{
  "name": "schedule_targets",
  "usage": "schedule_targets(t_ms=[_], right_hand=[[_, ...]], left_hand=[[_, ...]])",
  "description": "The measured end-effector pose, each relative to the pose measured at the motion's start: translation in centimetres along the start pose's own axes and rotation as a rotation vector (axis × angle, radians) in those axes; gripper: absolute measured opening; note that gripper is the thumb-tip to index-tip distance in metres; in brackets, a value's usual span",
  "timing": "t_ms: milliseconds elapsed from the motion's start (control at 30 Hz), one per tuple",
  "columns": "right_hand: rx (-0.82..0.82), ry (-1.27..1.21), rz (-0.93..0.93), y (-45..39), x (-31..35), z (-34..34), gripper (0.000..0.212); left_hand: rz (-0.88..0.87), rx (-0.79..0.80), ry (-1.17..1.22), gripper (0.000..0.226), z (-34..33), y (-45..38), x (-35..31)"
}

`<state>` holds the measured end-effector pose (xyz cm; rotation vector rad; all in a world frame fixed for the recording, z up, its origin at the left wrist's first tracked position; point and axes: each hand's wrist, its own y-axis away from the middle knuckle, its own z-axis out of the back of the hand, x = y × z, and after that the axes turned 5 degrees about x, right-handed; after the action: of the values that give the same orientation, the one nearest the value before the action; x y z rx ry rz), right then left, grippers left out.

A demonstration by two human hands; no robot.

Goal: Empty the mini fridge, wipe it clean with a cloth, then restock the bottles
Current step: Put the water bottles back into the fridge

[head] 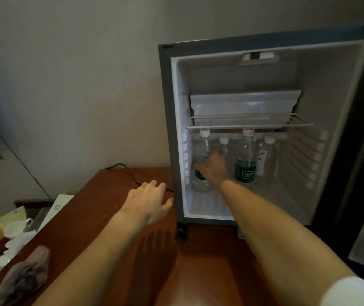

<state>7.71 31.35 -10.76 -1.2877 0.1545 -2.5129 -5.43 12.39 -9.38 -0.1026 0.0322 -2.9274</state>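
Head view: mini fridge (167, 129) stands open on a brown table (110, 217) against a plain wall (77, 74).

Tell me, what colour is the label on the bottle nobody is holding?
Dark green, on the front bottle; the head view shows it.

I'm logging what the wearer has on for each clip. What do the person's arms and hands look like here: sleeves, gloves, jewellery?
Both forearms are bare. The left hand and right hand wear no gloves, and no rings, watch or bracelets show. A white sleeve covers the right upper arm at the frame's lower edge. No sleeve shows on the left arm.
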Motion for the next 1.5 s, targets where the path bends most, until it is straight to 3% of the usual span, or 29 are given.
schedule_targets(t_ms=[133,367,467,667,900,1167,1500], right_hand=[[-0.031,0.015,-0.052,-2.5,0.1,-0.9,0.097],[0.027,0.004,-0.073,-2.9,-0.4,-0.7,0.077],[0.084,0.021,-0.082,-0.9,-0.6,0.1,0.081],[0.156,0.326,0.009,8.0,-1.5,5.0,0.079],[0.121,0.589,0.092,16.6,-1.7,13.2,0.060],[0.053,0.661,0.102,26.1,0.0,19.6,0.058],[-0.072,0.704,-0.012,37.2,-6.0,29.8,0.056]], left_hand=[[0.006,0.006,-0.014,0.055,-0.2,-0.9,1.0],[0.021,-0.002,-0.024,0.058,-0.6,-0.7,1.1],[0.005,-0.017,-0.020,0.056,-0.6,0.0,1.0],[-0.008,-0.017,0.029,0.051,-0.4,1.7,-0.2],[-0.078,-0.015,0.070,0.048,-0.2,5.4,-6.4],[-0.156,-0.104,0.098,0.051,4.7,12.6,-13.4],[-0.363,-0.193,0.147,0.048,5.1,19.7,-25.2]])
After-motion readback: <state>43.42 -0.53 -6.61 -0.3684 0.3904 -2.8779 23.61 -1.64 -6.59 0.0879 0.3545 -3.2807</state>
